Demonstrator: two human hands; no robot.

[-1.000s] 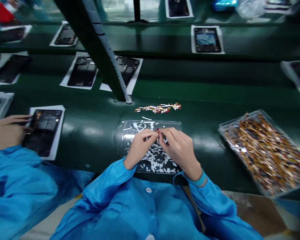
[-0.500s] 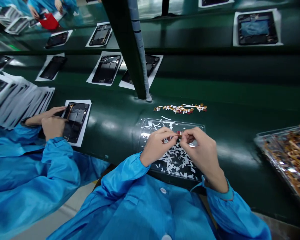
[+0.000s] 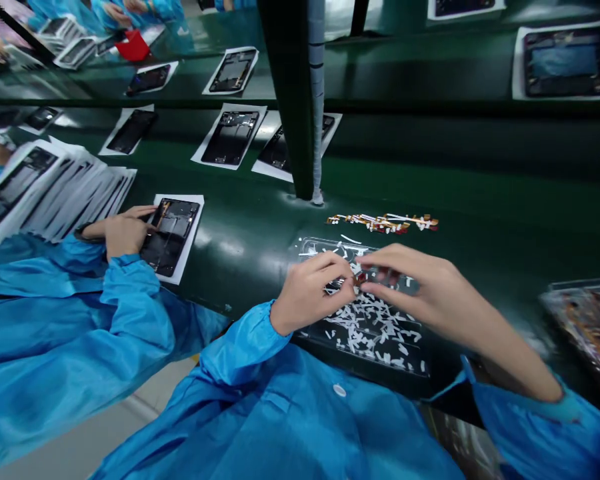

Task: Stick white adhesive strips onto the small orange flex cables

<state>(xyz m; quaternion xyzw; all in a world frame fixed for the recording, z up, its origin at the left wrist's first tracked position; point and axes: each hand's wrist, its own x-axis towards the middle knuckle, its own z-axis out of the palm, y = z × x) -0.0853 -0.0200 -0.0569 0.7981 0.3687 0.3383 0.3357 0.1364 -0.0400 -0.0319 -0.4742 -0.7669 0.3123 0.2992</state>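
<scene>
My left hand (image 3: 310,293) and my right hand (image 3: 420,290) meet fingertip to fingertip over a clear plastic tray (image 3: 330,340). Both pinch one small orange-and-red flex cable part (image 3: 360,277) between them. The tray holds several white paper strips (image 3: 375,327). Just beyond it, a short row of the same small flex cables (image 3: 383,223) lies on the green belt (image 3: 480,227). Blue sleeves cover both my arms.
A co-worker's hand (image 3: 123,233) at the left rests on a phone frame on white paper (image 3: 173,230), beside a fanned stack of such sheets (image 3: 50,190). More phone frames (image 3: 230,137) lie farther back. A dark post (image 3: 295,100) rises behind the tray. A tray of orange cables (image 3: 585,327) sits at the right.
The view has swung left, so the cable tray slid toward the right edge and the co-worker's stack came in. My right arm has stretched out; both hands stay pinched on the part.
</scene>
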